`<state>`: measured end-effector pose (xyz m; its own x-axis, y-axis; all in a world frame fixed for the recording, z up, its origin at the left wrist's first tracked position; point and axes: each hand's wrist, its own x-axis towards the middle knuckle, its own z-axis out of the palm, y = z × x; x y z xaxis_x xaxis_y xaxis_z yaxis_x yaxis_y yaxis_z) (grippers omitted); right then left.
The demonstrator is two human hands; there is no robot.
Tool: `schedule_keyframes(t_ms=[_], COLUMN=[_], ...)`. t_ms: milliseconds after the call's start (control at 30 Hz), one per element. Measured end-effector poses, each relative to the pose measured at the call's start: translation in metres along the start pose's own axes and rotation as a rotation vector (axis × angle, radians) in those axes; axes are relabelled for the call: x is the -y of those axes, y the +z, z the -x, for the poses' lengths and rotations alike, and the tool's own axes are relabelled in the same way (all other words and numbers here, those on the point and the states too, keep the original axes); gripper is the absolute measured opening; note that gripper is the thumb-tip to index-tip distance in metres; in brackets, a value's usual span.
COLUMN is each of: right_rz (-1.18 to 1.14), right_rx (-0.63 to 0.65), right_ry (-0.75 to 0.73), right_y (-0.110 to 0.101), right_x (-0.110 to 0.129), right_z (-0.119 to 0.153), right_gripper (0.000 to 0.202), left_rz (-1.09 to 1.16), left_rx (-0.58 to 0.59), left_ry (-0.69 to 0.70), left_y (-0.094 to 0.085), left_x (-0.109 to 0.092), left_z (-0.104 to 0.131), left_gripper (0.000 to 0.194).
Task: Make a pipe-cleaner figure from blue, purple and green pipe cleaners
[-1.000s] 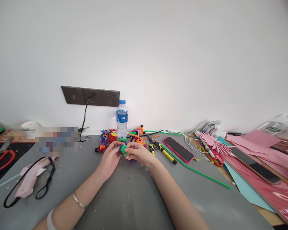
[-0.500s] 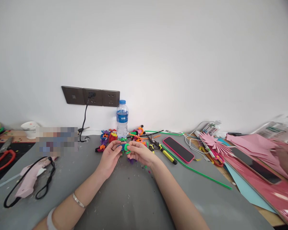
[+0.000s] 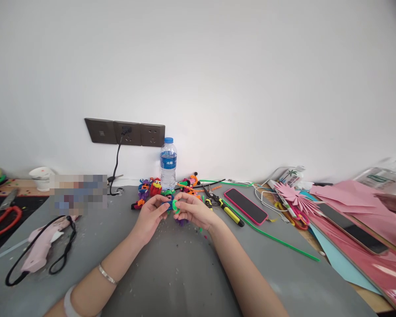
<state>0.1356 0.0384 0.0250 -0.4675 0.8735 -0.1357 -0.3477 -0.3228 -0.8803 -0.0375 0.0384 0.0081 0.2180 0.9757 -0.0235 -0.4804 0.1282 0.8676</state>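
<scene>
My left hand (image 3: 152, 215) pinches a small blue and green pipe-cleaner piece (image 3: 167, 204) between thumb and fingertips. My right hand (image 3: 194, 212) grips a bright green curled pipe cleaner (image 3: 175, 206) at the right side of that piece. Both hands meet just in front of the water bottle (image 3: 168, 165). Fingers cover much of the small piece, so its full shape is hidden. Colourful fuzzy figures stand close behind my hands, a red one (image 3: 155, 186) and a purple one (image 3: 144, 189) at left, and an orange one (image 3: 192, 181) at right.
Yellow-black pliers (image 3: 230, 213), a pink-cased phone (image 3: 246, 206) and a long green pipe cleaner (image 3: 284, 243) lie to the right. At left rests a pink glue gun (image 3: 41, 248) with a black cord. Another person's hand (image 3: 394, 204) is over pink paper (image 3: 350, 193) at far right.
The green curl has turned from a face-on ring to a narrower, edge-on loop in my right fingers. The other person's hand at far right has shifted.
</scene>
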Motion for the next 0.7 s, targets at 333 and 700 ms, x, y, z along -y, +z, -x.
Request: schedule_keyframes(t_ms=[333, 700], right_rz=[0.073, 0.107], right_rx=[-0.058, -0.193], right_ry=[-0.107, -0.260], right_y=[-0.002, 0.002], right_x=[-0.006, -0.007], right_z=[-0.005, -0.009], right_gripper=[0.036, 0.033], left_rz=[-0.260, -0.332], left_rx=[-0.016, 0.016], left_ry=[0.145, 0.153], left_y=[-0.004, -0.002], left_x=[0.001, 0.007], left_z=[-0.001, 0.003], left_gripper=[0.022, 0.032])
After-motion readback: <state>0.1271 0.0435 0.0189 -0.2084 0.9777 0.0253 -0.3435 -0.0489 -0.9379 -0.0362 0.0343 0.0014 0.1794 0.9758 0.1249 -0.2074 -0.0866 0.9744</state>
